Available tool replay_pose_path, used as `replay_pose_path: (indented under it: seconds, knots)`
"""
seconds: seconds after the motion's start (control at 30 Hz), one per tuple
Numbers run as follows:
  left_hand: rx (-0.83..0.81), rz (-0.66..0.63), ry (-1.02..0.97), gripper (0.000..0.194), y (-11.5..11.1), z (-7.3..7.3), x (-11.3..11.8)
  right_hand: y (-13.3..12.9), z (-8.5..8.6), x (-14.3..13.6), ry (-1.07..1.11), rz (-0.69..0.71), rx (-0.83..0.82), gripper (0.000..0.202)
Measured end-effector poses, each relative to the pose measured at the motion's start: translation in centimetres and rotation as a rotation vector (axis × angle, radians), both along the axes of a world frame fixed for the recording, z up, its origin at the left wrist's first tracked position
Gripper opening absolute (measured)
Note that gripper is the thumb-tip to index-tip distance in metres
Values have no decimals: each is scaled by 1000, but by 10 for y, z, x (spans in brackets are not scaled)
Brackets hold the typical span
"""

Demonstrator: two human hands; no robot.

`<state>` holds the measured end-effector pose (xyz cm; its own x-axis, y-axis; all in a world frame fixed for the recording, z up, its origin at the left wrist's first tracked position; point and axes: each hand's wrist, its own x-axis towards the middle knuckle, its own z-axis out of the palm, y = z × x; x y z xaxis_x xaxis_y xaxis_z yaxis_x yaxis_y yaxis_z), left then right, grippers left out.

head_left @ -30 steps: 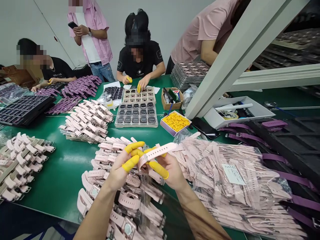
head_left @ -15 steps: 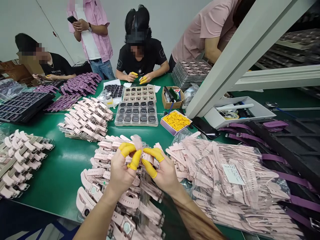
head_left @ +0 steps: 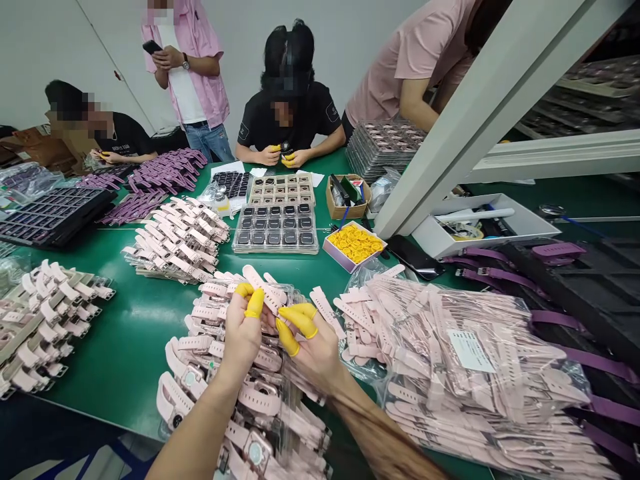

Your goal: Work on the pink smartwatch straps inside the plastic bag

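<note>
Yellow finger cots cover fingertips on both my hands. A pale pink watch strap (head_left: 265, 288) slants between them, its rounded, holed end pointing up and away. My left hand (head_left: 245, 327) pinches the strap's left edge between thumb and finger. My right hand (head_left: 313, 337) has its thumb and fingers closed at the strap's lower end; the part inside that grip is mostly hidden. Beneath both hands lies a stack of clear trays with pink-strapped watches (head_left: 257, 400). To the right, a plastic bag of pink straps (head_left: 450, 373) spills several loose straps toward my right hand.
A box of yellow finger cots (head_left: 353, 245) stands beyond my hands, beside a tray of square watch faces (head_left: 275, 230). More pink straps (head_left: 180, 237) are piled left. A slanted white post (head_left: 450, 127) rises at the right. A co-worker (head_left: 290, 113) sits opposite.
The pink strap, blurred before, now shows clearly, lying slanted between my hands. My left fingers have shifted left, away from the right ones. The view has tilted slightly.
</note>
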<state>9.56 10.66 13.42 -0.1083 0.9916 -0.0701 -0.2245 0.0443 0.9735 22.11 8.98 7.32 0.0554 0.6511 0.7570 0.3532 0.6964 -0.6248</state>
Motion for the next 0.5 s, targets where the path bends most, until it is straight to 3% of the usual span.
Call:
replay_pose_path:
  seconds: [0.33,0.5]
  knots:
    - [-240,-34,-330,29,6,8,5,0,-9,-1,29,6,-29,34]
    - [-250,-113,-320,27,7,11,1,0,-2,1,36,2,8,34]
